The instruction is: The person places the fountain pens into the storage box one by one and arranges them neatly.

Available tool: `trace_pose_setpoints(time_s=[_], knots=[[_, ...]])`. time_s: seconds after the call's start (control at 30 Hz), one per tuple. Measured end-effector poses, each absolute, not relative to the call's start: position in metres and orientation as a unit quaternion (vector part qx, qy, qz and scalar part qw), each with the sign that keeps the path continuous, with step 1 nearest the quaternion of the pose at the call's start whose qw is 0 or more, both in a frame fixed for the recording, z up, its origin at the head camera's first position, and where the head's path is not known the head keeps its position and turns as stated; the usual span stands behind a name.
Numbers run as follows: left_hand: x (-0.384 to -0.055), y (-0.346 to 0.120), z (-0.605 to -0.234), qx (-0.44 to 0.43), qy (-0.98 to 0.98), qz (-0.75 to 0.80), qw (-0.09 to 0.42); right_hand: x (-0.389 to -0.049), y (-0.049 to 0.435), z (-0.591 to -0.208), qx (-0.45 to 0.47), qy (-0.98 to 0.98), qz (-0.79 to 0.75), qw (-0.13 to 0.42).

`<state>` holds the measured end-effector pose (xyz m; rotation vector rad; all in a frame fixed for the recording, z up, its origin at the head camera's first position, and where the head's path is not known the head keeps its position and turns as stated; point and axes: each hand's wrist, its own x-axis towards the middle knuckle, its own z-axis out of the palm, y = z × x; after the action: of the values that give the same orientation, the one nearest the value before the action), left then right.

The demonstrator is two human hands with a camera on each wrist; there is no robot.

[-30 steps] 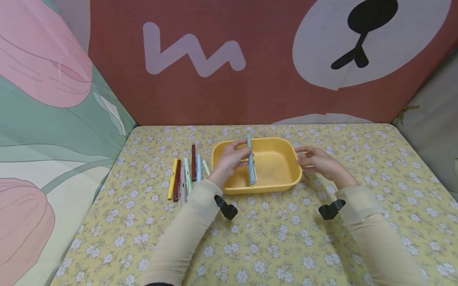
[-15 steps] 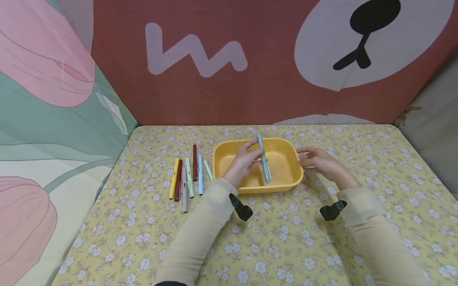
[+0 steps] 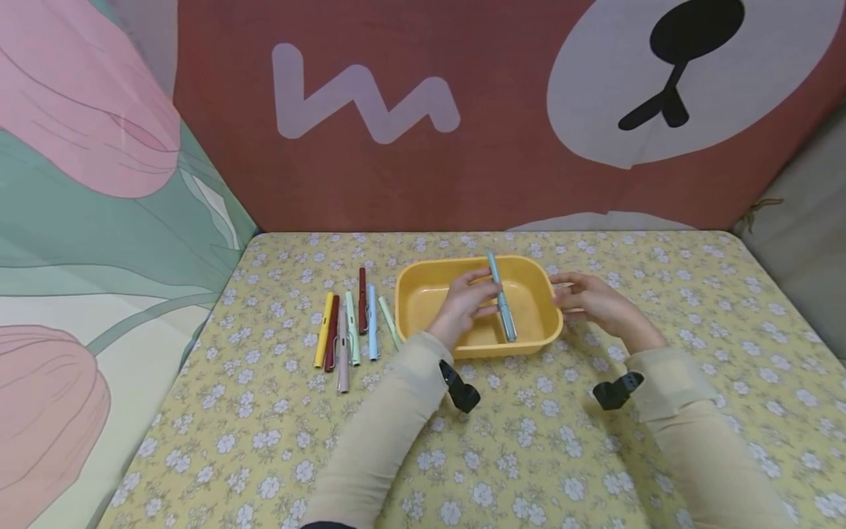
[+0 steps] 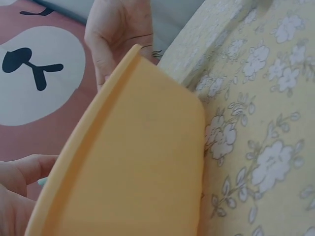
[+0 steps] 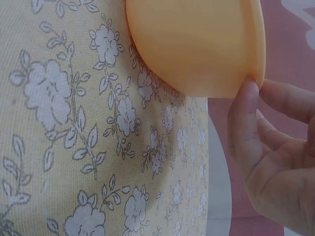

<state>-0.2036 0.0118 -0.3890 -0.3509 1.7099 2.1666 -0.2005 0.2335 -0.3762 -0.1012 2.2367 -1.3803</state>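
Observation:
In the head view my left hand (image 3: 465, 303) holds a light blue-teal pen (image 3: 506, 312) with a silver clip. The pen slants over the right half of a yellow plastic tray (image 3: 423, 354); whether its lower end touches the tray I cannot tell. In the left wrist view the tray wall hides most of that pen. My right hand (image 3: 598, 305) is at the tray's right end; in the right wrist view its thumb and forefinger pinch the rim (image 5: 260, 59).
Left of the tray several pens lie side by side on the flowered cloth (image 3: 264, 411): a yellow pen (image 3: 324, 330), dark red ones (image 3: 362, 301), a grey-mauve pen (image 3: 342, 353), a light blue pen (image 3: 373, 323) and pale green ones (image 3: 352, 327). A printed backdrop (image 3: 489, 169) rises behind the table.
My left hand has moved to the right with the teal pen, from the tray's middle over its right half. The right hand stays at the tray's right rim.

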Motion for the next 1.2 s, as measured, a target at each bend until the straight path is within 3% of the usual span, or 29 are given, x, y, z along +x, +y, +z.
trace_pose_setpoints(time_s=[0.8, 1.2], knots=[[-0.201, 0.041, -0.399, -0.139, 0.616, 0.754, 0.182, -0.199, 0.235, -0.375, -0.046, 0.826, -0.501, 0.255], [-0.200, 0.043, -0.402, -0.099, 0.652, 0.729, 0.181, -0.200, 0.235, -0.375, -0.053, 0.823, -0.504, 0.258]])
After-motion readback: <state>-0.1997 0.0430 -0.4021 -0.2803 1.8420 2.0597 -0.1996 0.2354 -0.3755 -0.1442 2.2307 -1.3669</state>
